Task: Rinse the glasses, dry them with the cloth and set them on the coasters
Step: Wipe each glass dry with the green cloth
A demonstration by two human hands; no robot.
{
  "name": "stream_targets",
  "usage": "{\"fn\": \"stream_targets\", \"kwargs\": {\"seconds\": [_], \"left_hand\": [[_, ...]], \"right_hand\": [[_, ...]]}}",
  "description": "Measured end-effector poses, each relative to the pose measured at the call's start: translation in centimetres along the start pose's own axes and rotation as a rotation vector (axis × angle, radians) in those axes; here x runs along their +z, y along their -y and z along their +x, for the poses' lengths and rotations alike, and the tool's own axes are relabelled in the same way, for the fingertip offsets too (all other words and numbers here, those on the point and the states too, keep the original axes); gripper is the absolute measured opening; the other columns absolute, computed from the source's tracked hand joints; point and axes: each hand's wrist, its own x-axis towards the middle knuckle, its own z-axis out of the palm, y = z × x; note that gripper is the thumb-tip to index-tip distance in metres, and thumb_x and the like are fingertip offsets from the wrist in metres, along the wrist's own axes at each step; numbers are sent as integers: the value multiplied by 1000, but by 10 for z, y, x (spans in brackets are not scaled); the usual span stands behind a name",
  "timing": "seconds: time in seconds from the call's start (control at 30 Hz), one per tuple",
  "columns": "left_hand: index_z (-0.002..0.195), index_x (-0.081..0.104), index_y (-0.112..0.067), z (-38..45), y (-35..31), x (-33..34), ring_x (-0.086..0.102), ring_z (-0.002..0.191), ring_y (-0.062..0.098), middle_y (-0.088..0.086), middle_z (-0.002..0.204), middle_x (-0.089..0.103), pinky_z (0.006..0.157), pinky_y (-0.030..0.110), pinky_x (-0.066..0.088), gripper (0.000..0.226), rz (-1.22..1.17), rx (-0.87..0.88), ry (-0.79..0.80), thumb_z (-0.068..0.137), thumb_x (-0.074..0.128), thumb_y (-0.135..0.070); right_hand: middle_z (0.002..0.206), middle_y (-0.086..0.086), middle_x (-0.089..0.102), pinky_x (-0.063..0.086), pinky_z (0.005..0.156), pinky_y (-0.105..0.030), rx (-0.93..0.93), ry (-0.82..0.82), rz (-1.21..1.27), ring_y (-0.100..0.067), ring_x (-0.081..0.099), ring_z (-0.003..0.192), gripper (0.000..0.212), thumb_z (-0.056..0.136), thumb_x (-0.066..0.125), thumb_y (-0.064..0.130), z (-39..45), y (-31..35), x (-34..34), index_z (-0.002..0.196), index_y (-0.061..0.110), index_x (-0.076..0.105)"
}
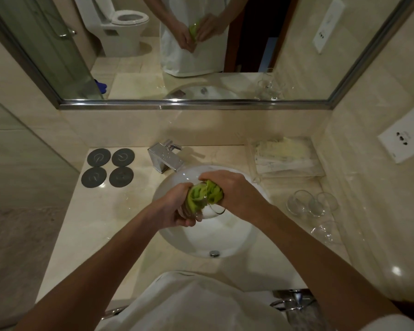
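Over the white sink basin (201, 240) my left hand (177, 209) grips a clear glass (207, 210), mostly hidden by fingers and cloth. My right hand (230, 189) holds a bunched green cloth (202, 194) stuffed into the glass. Several dark round coasters (108, 167) lie bare on the counter to the left of the tap. Three more clear glasses (313, 204) stand on the counter at the right, one further glass (325, 231) nearer to me.
A chrome tap (165, 156) stands behind the basin. A clear tray of packets (285, 156) sits at the back right. A mirror (177, 44) runs along the back wall, a wall socket plate (404, 139) on the right wall.
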Motion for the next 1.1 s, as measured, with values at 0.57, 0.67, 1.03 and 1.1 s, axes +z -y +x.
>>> {"fn": "stream_targets", "kwargs": {"seconds": [0.57,0.67,1.03,1.1], "left_hand": [[72,57,-10,1,4,9,50,44,24,12,55,60,41,19,37,41,-187,125,-146,97,36,-35],[79,58,-15,-4,-4,14,62,66,26,10,70,65,66,35,52,30,-175,263,-325,97,42,-33],[115,49,-12,-3,7,-7,63,91,11,4,111,57,73,27,56,42,274,761,102,87,62,-41],[127,42,-29,-3,4,-16,57,113,3,-3,127,53,90,28,54,68,532,757,186,73,79,-43]], "right_hand": [[70,-4,68,55,60,-32,690,86,249,-13,62,62,17,85,73,20,16,15,-4,74,7,69],[96,-12,75,63,77,-41,969,31,650,-26,73,89,11,88,67,13,14,25,2,98,9,71],[87,-4,72,57,61,-25,871,58,678,-13,70,78,14,90,69,2,1,12,-32,98,12,73],[89,0,75,61,74,-32,736,140,473,-14,71,83,19,83,76,2,2,6,-41,94,18,77]]}}
